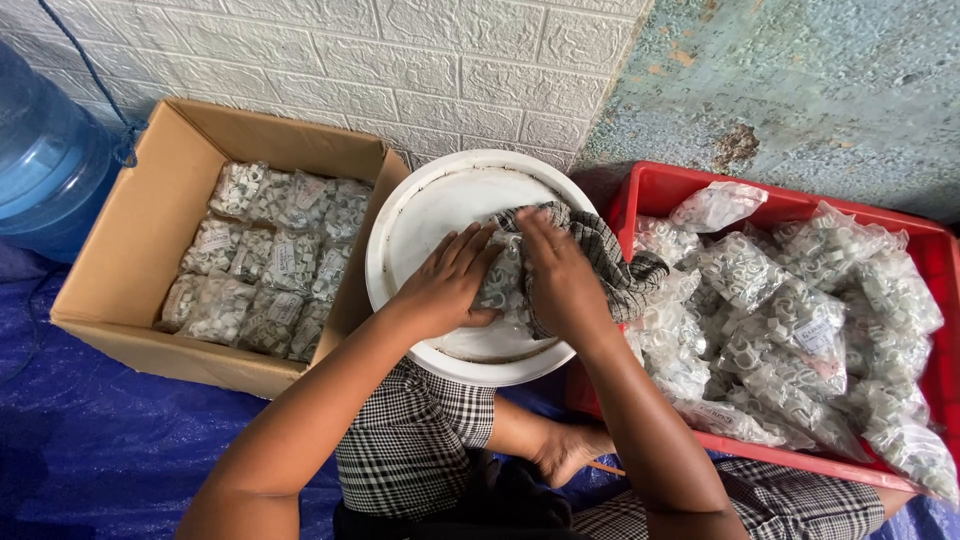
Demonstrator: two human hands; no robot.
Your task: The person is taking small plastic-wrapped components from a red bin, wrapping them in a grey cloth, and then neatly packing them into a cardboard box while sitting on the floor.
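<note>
A round white lid (430, 215) lies in front of me like a small table top. On it rests a clear plastic bag of small white parts (502, 283). My left hand (447, 283) lies flat against the bag's left side. My right hand (560, 275) presses a grey checked cloth (610, 262) over the bag's right side. The cloth trails off toward the red crate.
A cardboard box (130, 250) at the left holds several rows of packed bags. A red plastic crate (660, 190) at the right is heaped with similar loose bags. A blue water jug (45, 160) stands at far left. Blue tarpaulin (100, 440) covers the floor; a brick-pattern wall is behind.
</note>
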